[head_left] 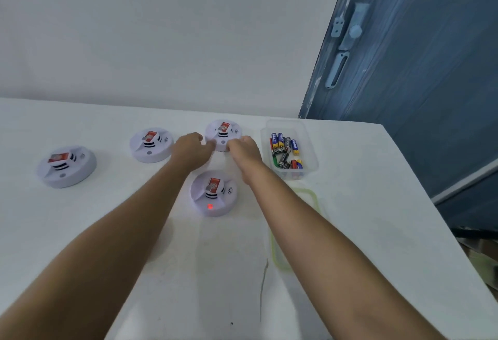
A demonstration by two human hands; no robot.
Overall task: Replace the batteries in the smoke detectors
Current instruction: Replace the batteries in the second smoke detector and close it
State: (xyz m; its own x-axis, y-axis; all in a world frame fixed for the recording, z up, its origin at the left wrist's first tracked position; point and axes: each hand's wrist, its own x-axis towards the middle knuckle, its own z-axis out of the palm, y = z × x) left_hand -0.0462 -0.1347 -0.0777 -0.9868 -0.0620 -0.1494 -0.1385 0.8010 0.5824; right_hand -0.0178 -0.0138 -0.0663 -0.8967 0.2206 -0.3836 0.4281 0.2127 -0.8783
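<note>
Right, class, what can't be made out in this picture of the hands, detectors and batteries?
Head view:
Fingertips of left hand and right hand: blurred, behind knuckles; grip on far detector unclear.
Undersides of detectors: against the table.
Labels on batteries in tub: mostly too small.
Lid: partly under right forearm.

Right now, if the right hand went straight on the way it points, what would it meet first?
The right hand would meet the far smoke detector at once; its curled fingers seem to hold the rim.
</note>
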